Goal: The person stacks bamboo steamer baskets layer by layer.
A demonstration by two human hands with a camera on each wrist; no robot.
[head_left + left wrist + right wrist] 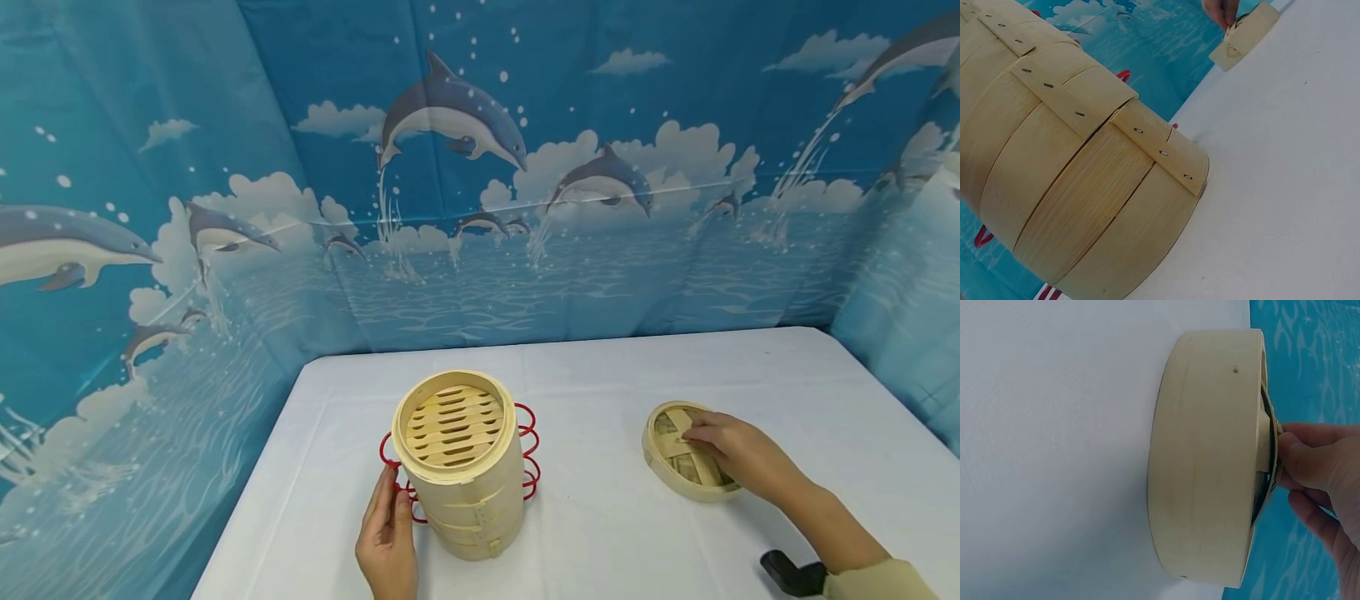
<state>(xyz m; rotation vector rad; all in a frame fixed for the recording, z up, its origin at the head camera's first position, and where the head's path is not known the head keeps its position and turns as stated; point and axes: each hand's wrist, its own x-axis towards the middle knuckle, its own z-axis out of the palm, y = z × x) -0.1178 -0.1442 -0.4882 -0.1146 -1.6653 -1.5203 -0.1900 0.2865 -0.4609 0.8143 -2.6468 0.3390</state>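
Note:
A tall stack of bamboo steamer baskets (468,508) stands upright, its slatted top tier (453,425) uncovered. Red loops (529,450) stick out from both sides. My left hand (388,542) rests against the stack's left side, fingers fairly straight beside the red loops there. In the left wrist view the baskets' stapled side bands (1097,156) fill much of the picture; that hand is out of sight. Over to the right, my right hand (750,458) pinches the woven strip on top of the bamboo steamer lid (1210,462), whose lower edge is right at the tabletop.
White cloth covers the table (600,533), stretching between the stack and the lid. Behind it hangs a blue curtain (465,292) printed with dolphins. A black device (793,575) sits at the right sleeve (881,582).

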